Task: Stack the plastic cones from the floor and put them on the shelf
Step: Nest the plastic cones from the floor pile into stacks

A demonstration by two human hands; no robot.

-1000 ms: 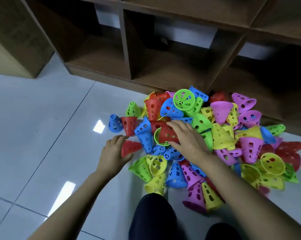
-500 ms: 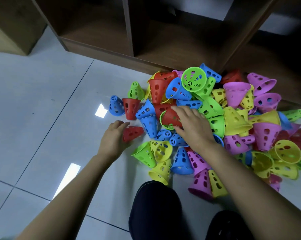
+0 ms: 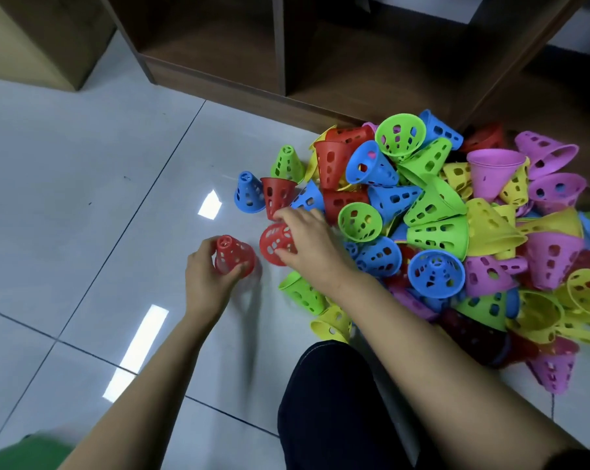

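Red cone (image 3: 234,255) upright in left hand (image 3: 207,276) grasp; right hand (image 3: 307,240) (palm down) grips second red cone (image 3: 274,242).

No legible text, label, brand, number or sign is showing anywhere in the head view. The plastic cones (image 3: 432,212), the shelf (image 3: 354,79) and the floor tiles (image 3: 66,198) are presenting plain, unmarked surfaces only.

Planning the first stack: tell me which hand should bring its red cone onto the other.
Right, probably. The right hand holds its red cone free and tipped sideways, while the left hand holds another red cone upright, narrow end up, ready as a base.
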